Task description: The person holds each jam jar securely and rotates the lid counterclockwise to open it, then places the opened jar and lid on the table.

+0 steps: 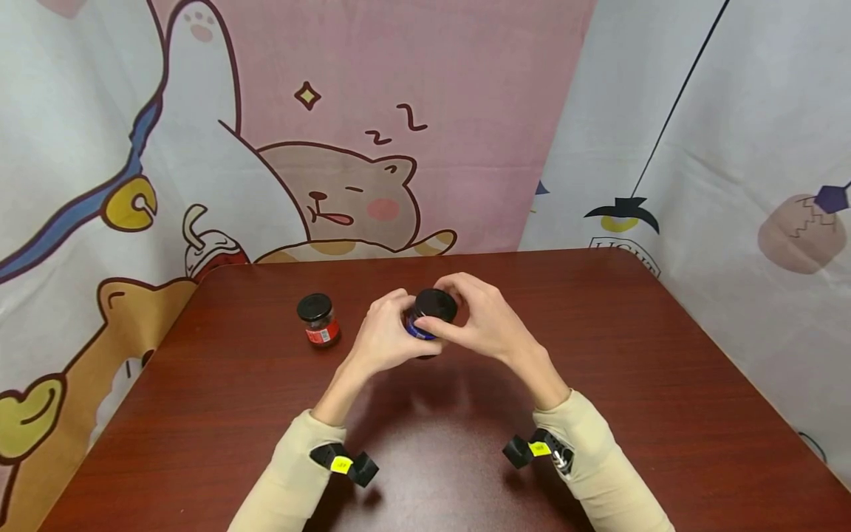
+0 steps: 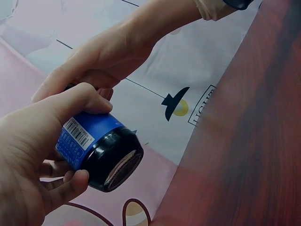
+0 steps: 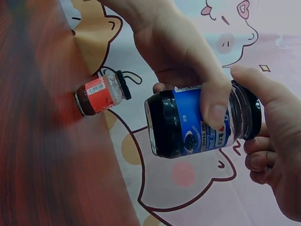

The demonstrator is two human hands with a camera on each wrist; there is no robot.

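Note:
A glass jar [image 3: 190, 123] with a blue label, dark contents and a black lid is held up above the table between both hands. My left hand [image 1: 388, 332] grips its body, thumb across the label and fingers curled behind. At the top, my right hand [image 1: 488, 314] pinches the black lid [image 1: 435, 304] between thumb and fingers; in the right wrist view the lid [image 3: 249, 109] sits on the jar's neck. The dark base and the label's barcode [image 2: 78, 133] face the left wrist camera.
A second jar [image 1: 319, 321] with a red label and black lid stands on the brown table [image 1: 233, 414], left of my hands. Cartoon-printed cloth [image 1: 492, 111] hangs behind the table and at its sides. Each sleeve carries a small black wrist camera.

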